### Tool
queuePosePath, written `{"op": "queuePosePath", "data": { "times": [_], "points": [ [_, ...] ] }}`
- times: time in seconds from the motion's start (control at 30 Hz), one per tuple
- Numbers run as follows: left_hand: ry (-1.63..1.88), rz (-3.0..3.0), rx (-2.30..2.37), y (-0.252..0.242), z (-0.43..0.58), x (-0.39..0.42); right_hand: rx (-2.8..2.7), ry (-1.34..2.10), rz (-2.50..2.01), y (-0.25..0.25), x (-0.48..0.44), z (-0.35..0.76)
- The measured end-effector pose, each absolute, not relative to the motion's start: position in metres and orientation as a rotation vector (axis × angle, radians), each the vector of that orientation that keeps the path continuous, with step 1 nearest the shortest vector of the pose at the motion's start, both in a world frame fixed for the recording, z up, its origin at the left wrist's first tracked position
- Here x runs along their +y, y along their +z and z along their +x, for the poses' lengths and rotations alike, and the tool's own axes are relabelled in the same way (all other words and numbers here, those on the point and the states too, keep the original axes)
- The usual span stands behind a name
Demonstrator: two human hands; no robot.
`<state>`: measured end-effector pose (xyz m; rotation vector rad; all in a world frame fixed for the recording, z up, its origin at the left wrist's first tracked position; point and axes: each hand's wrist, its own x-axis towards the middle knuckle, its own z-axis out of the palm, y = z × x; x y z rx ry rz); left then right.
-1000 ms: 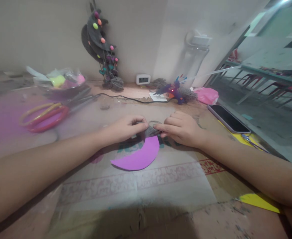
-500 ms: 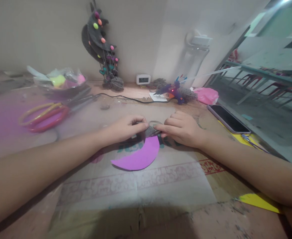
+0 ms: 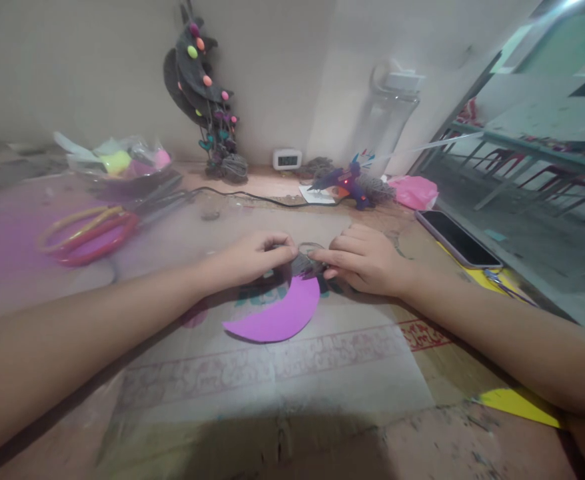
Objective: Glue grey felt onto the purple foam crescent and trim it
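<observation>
A purple foam crescent [image 3: 280, 315] lies flat on the cardboard-covered table [image 3: 292, 377]. Just above its upper tip, my left hand [image 3: 252, 257] and my right hand [image 3: 365, 259] meet, both with fingers curled. Between their fingertips they pinch a small grey fuzzy piece [image 3: 303, 263] that rests at the crescent's tip. What the grey piece is I cannot make out.
Red and yellow scissors [image 3: 90, 230] lie at the left beside a bag of foam scraps [image 3: 122, 162]. A glue gun [image 3: 342, 181] with its cord sits at the back, a phone [image 3: 456, 238] at the right, yellow paper [image 3: 520, 403] at the near right. A dark crescent decoration [image 3: 197, 87] leans on the wall.
</observation>
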<state>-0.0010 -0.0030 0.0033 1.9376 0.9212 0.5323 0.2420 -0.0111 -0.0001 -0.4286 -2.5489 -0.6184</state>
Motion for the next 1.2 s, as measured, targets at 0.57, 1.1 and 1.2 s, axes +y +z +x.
{"op": "queuePosePath", "data": {
  "times": [0.57, 1.1, 1.2],
  "points": [
    [0.526, 1.92, 0.924, 0.0044, 0.0002, -0.0046, -2.55, -0.719, -0.432, -0.0016, -0.008, 0.2469],
    [0.533, 1.918, 0.918, 0.0045, 0.0004, -0.004, -2.52, -0.82, -0.363, 0.0018, -0.0103, 0.2436],
    [0.532, 1.919, 0.914, 0.0044, -0.0002, -0.0038, -2.524, -0.813, -0.367, 0.0018, -0.0105, 0.2437]
  ]
}}
